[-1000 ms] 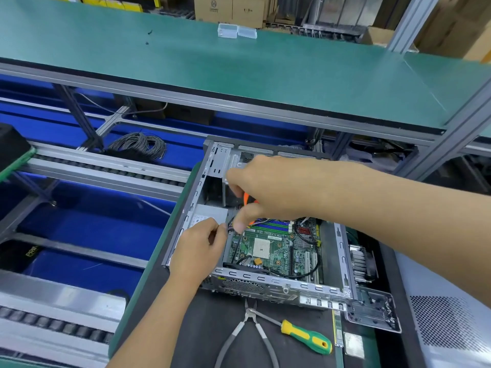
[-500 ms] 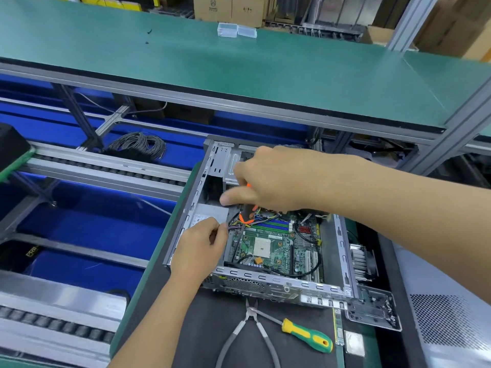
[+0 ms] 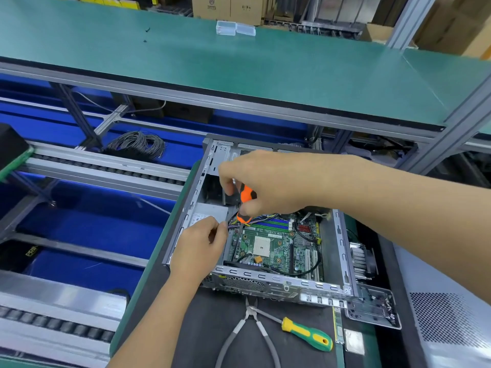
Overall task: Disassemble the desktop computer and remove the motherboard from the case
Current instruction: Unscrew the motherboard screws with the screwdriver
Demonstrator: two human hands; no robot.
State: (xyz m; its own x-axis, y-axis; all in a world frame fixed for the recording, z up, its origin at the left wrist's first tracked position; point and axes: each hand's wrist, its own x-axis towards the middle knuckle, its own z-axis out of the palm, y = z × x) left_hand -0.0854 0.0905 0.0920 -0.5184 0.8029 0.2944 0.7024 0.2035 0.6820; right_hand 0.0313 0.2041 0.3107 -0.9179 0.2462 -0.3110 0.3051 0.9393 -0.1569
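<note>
Gripping an orange screwdriver [image 3: 245,199] in right hand [image 3: 268,181] over the open case [image 3: 342,251] at frame centre, left hand [image 3: 202,245] pinching wires [image 3: 231,224] beside the motherboard [image 3: 273,243] seated inside.

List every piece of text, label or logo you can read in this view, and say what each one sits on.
"PRIN", yellow letters, cut off, on a dark object under the blue conveyor frame at left.
Round logo on the cardboard box behind the green shelf: too blurred to read.
White label on the power supply in the case: print too small to read.
Markings on the motherboard: too small to read.
Sticker on the memory stick beside the yellow-green screwdriver: unreadable.
</note>
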